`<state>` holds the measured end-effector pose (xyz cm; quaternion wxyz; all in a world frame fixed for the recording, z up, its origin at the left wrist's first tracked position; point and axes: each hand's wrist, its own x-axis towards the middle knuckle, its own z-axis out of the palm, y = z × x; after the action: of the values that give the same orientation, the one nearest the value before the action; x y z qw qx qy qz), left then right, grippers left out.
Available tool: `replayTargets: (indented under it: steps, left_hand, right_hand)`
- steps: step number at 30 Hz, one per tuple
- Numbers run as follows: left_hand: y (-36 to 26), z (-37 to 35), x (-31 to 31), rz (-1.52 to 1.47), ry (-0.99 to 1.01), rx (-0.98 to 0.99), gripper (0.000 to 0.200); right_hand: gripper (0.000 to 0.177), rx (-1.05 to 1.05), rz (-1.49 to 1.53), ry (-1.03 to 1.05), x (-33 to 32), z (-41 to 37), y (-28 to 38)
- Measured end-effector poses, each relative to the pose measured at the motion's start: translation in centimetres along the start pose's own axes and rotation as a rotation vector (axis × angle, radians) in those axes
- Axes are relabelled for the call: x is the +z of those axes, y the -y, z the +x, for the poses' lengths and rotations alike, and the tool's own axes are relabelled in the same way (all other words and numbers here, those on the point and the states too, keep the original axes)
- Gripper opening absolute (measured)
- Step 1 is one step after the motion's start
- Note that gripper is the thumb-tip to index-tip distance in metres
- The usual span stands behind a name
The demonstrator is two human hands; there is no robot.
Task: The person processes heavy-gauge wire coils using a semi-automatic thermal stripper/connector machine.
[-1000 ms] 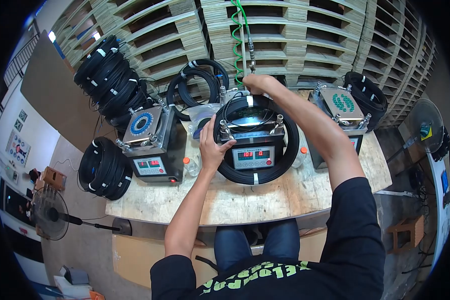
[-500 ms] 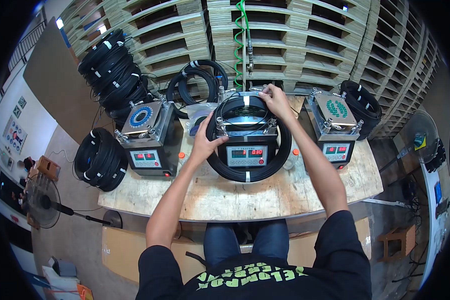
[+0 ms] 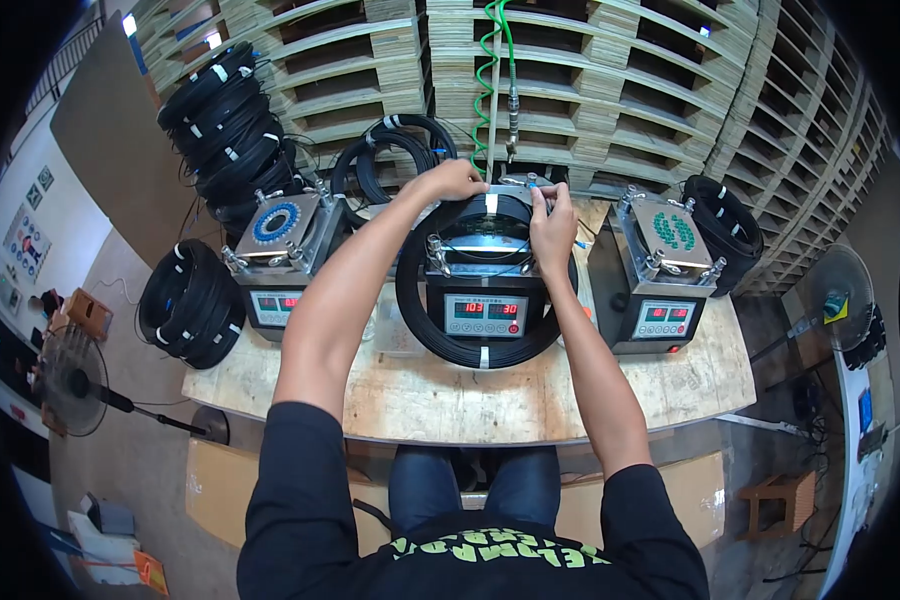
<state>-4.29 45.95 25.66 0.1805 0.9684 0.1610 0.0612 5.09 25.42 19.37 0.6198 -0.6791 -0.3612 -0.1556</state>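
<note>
A coil of black cable [image 3: 484, 356], bound with white tape, leans around the middle polishing machine [image 3: 487, 313] with its red digits lit. My left hand [image 3: 450, 181] reaches over the coil's top with fingers closed together at the back edge of the machine. What they hold, if anything, is hidden. My right hand [image 3: 554, 228] is at the coil's upper right, thumb and finger pinched at a small blue connector [image 3: 533, 187]. On the left machine's plate is a ring of blue connectors [image 3: 276, 223]; green connectors [image 3: 675, 232] fill the right machine's plate.
Several cable coils [image 3: 232, 155] are stacked at the back left, another pile [image 3: 192, 305] sits at the left table edge, and more coils [image 3: 725, 230] are behind the right machine. A green air hose [image 3: 487, 75] hangs before wooden pallets [image 3: 610, 90]. The wooden table [image 3: 440, 405] has a curved front edge.
My left hand has moved from the coil's left side up to its top. My right hand has turned and now pinches a blue connector. The middle machine's digits have changed.
</note>
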Motion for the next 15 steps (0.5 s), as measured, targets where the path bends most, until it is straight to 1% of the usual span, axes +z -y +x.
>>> replayTargets:
  steps: [1, 2, 4, 7, 10, 13, 15]
  left_hand:
    - [-0.4, 1.0, -0.4, 0.142, 0.098, -0.029, 0.040]
    - [-0.6, 1.9, -0.6, 0.143, 0.134, -0.046, 0.033]
    - [-1.3, 2.4, -1.0, 0.040, 0.207, -0.178, 0.024]
    - [-2.0, 3.2, -1.1, 0.181, 0.297, -0.182, 0.022]
    - [-1.7, 3.6, -0.1, 0.472, 0.187, 0.093, 0.020]
    - [-1.0, 3.1, -0.2, 0.437, 0.163, 0.193, 0.018]
    - [-0.9, 2.8, -0.2, 0.421, 0.179, 0.202, 0.016]
  right_hand:
    - [0.022, 0.010, -0.007, 0.014, 0.0, 0.0, 0.0]
    - [0.022, 0.014, -0.001, 0.020, -0.1, -0.1, 0.0]
    - [0.022, 0.020, 0.013, 0.026, -0.3, 0.0, 0.3]
    - [0.022, -0.013, 0.005, 0.018, -0.3, 0.0, 0.4]
    - [0.021, -0.021, 0.022, 0.023, -0.4, 0.0, 0.5]
    - [0.021, 0.001, 0.046, 0.053, -0.5, 0.2, 0.6]
    - [0.021, -0.008, 0.049, 0.052, -0.4, 0.0, 0.4]
